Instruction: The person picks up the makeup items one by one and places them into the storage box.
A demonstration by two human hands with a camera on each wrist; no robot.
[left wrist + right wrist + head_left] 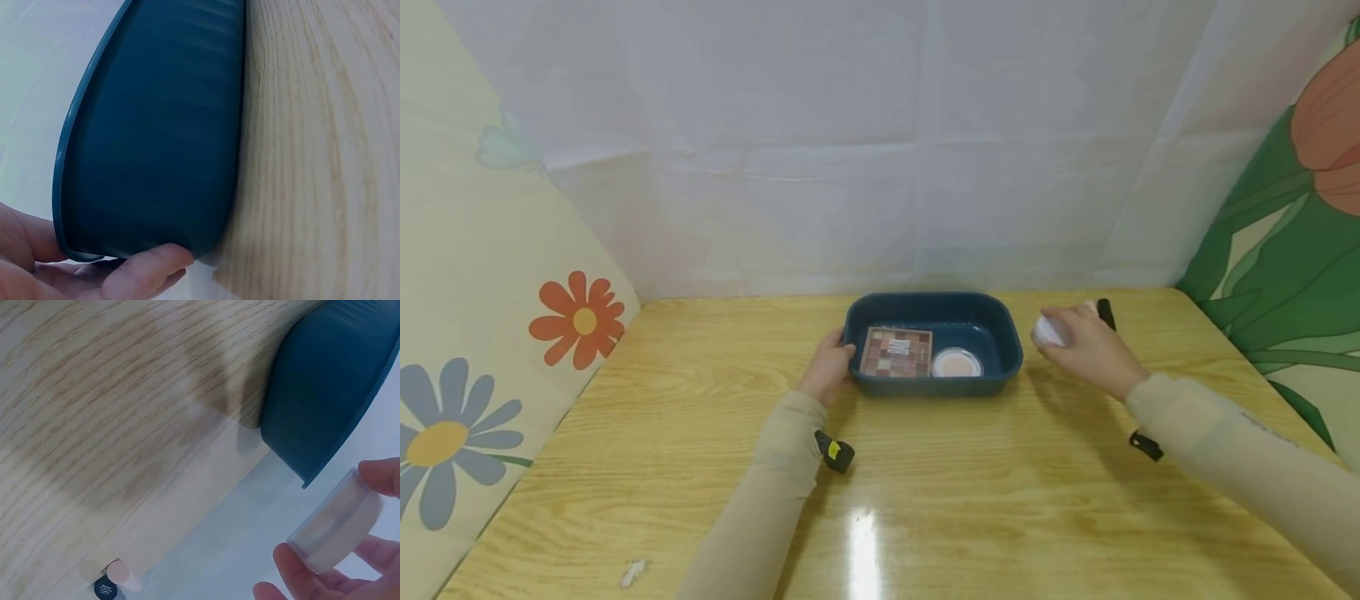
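Observation:
A dark blue plastic bin (936,387) sits on the table, and my left hand (827,367) grips its left end, with the thumb at the rim. Inside it, a square eyeshadow palette (897,353) leans at the left beside a round, pale pink powder compact (957,363). To the right of the bin, my right hand (1093,350) pinches a round white container with clear edges (1049,332) between thumb and fingers. The right wrist view shows this container (337,522) tilted, raised at about the height of the bin's rim.
Beyond my right hand are a black-capped tube (105,588) and a pink-capped tube (119,572) on the wood-grain table (715,467). A white cloth backdrop (790,167) hangs at the table's far edge, with flower-printed panels (1285,275) on both sides.

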